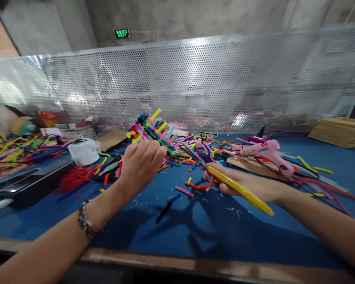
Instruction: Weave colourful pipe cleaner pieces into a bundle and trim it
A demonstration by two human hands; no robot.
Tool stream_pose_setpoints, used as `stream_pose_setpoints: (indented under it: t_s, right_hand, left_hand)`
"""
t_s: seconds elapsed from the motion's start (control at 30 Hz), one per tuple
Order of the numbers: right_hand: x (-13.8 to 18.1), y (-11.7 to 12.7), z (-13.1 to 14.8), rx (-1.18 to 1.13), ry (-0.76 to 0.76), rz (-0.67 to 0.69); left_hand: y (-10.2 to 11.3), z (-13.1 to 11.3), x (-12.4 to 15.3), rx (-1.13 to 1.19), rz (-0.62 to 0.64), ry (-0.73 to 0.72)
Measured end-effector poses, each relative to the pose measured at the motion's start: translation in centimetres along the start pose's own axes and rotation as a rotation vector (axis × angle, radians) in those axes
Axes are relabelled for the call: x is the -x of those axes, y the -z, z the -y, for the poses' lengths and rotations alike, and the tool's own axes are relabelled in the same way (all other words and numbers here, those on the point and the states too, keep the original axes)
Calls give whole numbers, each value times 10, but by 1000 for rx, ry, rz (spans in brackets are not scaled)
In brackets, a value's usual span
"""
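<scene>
The wooden front edge of the desk (177,262) is nearest, and above it the blue top begins. The left wrist carries a bracelet (85,221), far to the left of the pink glue gun (267,154) and nearer to the camera than it. A thin black stick (165,209) lies flat on the blue surface, left of the glue gun and nearer.

The right hand (248,185) is just in front of the glue gun, a little to its left. Its fingers are closed around the yellow handle of the scissors (238,188); the blades point away from the glue gun, to the upper left. Whether the blades are open, I cannot tell.

The left hand (140,163) is well to the left of the glue gun. Its fingers are pressed together around the lower end of a bundle of coloured sticks (149,128), which it holds above the desk, tilted, with the tips of the scissors just beside it.

A pile of loose coloured pieces (201,148) lies directly left of the glue gun. A white mask (82,152) lies far to its left. Behind the glue gun stands a perforated metal screen (195,79).
</scene>
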State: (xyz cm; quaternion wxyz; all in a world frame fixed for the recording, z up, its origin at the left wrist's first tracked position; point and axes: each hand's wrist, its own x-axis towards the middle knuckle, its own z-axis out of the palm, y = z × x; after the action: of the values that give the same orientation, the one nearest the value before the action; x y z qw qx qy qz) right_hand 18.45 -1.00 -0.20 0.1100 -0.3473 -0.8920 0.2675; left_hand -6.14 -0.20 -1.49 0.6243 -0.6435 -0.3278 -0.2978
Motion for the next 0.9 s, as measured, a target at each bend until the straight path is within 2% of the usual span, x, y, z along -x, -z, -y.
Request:
stream_pose_setpoints:
  t_s: [0.23, 0.6, 0.73, 0.9]
  right_hand:
    - [-2, -5, 8, -76, 24, -11]
    - [-7, -15, 8, -290, 71, -146]
    - [-12, -20, 3, -370, 16, -123]
    - [-14, -26, -6, -497, 79, -109]
  left_hand:
    - [15, -13, -5, 74, -21, -30]
    - [18, -16, -6, 129, -29, -7]
    - [19, -16, -6, 129, -25, -13]
    - [18, -17, -6, 132, -30, -12]
